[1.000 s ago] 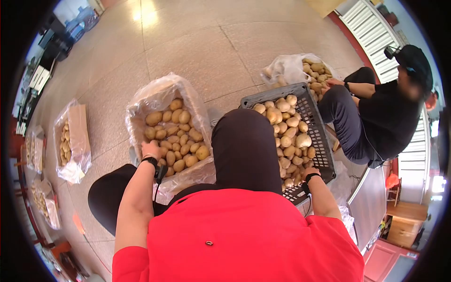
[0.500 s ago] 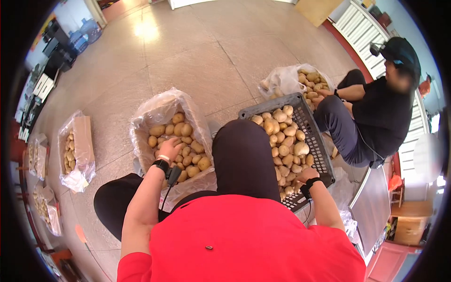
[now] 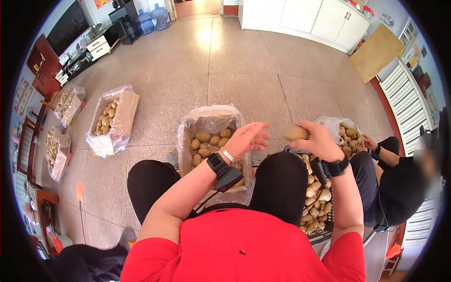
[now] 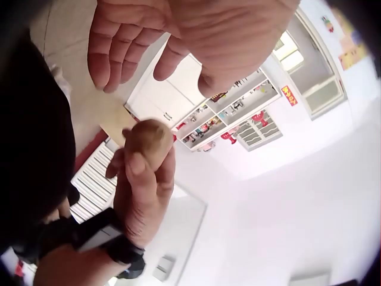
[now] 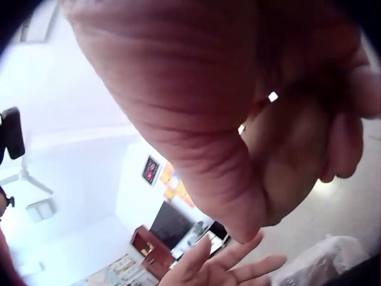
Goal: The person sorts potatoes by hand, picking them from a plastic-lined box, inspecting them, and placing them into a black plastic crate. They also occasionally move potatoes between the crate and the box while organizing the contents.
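Note:
My right hand (image 3: 324,144) holds a potato (image 3: 297,133) between thumb and fingers, raised above my right knee. In the left wrist view the same potato (image 4: 150,142) sticks up out of that hand's grip. Facing it, my left hand (image 3: 245,142) has its fingers extended and nothing in them, a short gap from the potato. Beneath the left hand stands a plastic-lined cardboard box (image 3: 211,113) with potatoes in it. A black plastic crate (image 3: 330,217) heaped with potatoes (image 3: 312,220) sits beyond my right knee, partly hidden by my right arm.
To the right, another person (image 3: 399,178) sits by a plastic bag of potatoes (image 3: 348,137). Another lined box (image 3: 131,110) of potatoes stands on the floor at the left, with two more farther off. My knees flank the near box.
My left hand has come up out of the box with no potato. The right hand has lifted from the crate with a potato, toward the left hand. The head view has tilted up and turned.

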`<state>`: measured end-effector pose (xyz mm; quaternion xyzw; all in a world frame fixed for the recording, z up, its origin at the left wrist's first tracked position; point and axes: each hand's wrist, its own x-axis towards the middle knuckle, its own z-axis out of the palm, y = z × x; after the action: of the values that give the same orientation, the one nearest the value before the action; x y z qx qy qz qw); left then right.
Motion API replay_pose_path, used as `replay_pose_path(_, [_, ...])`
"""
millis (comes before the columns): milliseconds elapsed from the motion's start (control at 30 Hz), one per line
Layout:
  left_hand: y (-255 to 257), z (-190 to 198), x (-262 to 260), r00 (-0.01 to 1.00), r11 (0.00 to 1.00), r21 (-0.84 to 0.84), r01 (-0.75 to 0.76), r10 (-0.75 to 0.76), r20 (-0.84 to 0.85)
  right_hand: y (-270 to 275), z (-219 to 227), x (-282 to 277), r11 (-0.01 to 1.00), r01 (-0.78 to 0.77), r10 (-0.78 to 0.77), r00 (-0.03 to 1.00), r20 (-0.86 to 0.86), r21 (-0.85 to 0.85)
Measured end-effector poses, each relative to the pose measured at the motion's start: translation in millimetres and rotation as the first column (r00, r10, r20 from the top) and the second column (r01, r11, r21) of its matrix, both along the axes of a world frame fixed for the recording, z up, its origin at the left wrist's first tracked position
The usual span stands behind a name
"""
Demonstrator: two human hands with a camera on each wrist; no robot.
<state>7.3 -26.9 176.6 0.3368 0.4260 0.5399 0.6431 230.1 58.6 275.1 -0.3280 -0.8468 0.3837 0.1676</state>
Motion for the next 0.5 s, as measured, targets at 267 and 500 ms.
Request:
replay_pose_path(267, [2,-20,-22,0.922,0.997,-0.039,0.069,-0.048,0.384,14,-25,-56,0.990,-0.138,0.138,0.989,0.053,0.001])
replay_pose_path(500, [-1,-232,-90,0.833,0.961,0.248,-0.121,0.234,-0.501,39,-115,92,0.912,0.369,-0.379,0.925,0.025,0.179])
